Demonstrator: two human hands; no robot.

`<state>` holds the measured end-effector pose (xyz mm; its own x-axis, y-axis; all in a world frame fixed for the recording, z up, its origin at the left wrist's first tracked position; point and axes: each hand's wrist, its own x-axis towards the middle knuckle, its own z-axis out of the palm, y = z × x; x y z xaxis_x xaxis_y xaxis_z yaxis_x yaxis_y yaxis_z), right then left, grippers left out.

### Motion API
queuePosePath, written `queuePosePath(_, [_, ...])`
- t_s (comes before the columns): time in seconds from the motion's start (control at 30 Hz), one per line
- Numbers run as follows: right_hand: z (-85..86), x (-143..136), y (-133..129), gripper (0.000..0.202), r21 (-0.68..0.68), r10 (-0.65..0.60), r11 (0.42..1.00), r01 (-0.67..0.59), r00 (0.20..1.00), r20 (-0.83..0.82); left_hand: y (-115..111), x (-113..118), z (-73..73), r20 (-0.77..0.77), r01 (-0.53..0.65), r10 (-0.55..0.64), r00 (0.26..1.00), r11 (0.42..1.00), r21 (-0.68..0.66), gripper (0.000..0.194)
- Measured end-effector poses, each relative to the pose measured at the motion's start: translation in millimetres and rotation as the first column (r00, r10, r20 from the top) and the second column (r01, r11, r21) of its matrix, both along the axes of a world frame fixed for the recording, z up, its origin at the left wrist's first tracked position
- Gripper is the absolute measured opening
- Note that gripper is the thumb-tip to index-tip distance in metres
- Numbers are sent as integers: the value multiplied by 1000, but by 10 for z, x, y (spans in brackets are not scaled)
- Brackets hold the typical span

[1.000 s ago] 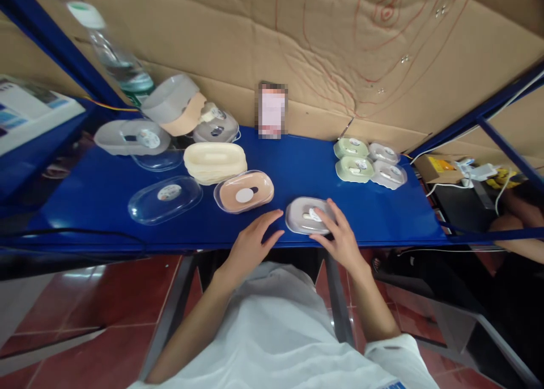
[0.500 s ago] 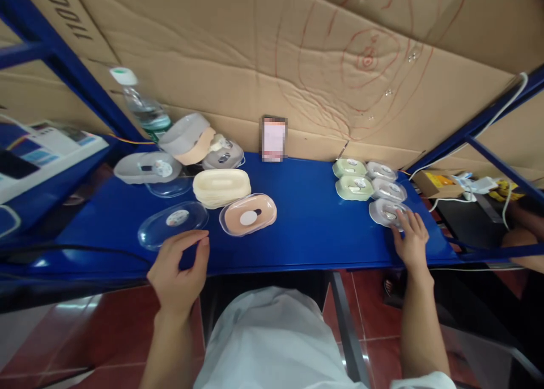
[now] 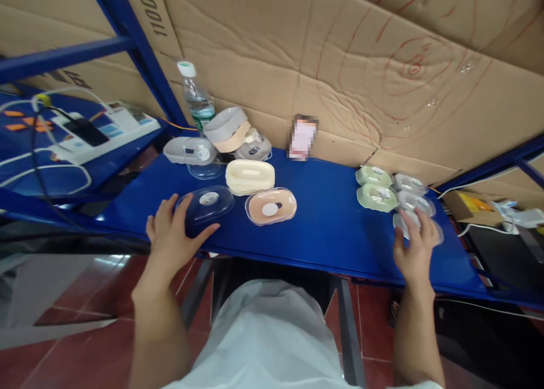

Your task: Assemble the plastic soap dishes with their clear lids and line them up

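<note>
My left hand (image 3: pixel 176 227) is open, its fingers and thumb apart, at the near edge of a clear plastic lid (image 3: pixel 216 208) with a round sticker. The fingertips overlap the lid's left side; whether they touch it I cannot tell. To the right lies a peach soap box (image 3: pixel 287 213) under a clear cover with a white sticker. Behind stands a stack of cream trays (image 3: pixel 250 176). My right hand (image 3: pixel 416 241) is over the nearest grey soap box (image 3: pixel 436 236), fingers slightly bent and apart, partly hiding it. Beyond are more grey boxes (image 3: pixel 411 184) and two green boxes (image 3: pixel 377 198).
At the back left are grey and peach trays (image 3: pixel 225 129), another clear lid (image 3: pixel 206 170) and a water bottle (image 3: pixel 196 97). A phone (image 3: pixel 302 138) leans on the cardboard wall (image 3: pixel 263 54). Blue frame posts (image 3: pixel 140 49) flank the blue table (image 3: pixel 272 244). A power strip (image 3: pixel 127 122) lies left.
My left hand has spread its fingers and reached onto the clear lid. My right hand has come further over the nearest grey box. The view has shifted left, showing more of the left side.
</note>
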<state>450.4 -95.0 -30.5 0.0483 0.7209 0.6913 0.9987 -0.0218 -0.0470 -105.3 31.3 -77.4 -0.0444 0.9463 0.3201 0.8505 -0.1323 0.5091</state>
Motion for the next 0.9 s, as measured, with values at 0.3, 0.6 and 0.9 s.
queuePosePath(0.3, [362,-1706,1106,38,-393,722,638,-662,692,7,-33,53,54,-20,-20,21,1000,1000,5,54])
queuePosePath(0.6, [544,-2574,2164,35,-488,779,565,-666,625,49,-14,75,-45,-15,-26,26,1000,999,-21,60])
queuePosePath(0.9, [916,-3303,3425,57,-480,802,522,-705,597,-4,0,102,-92,-50,-52,57,997,995,88,56])
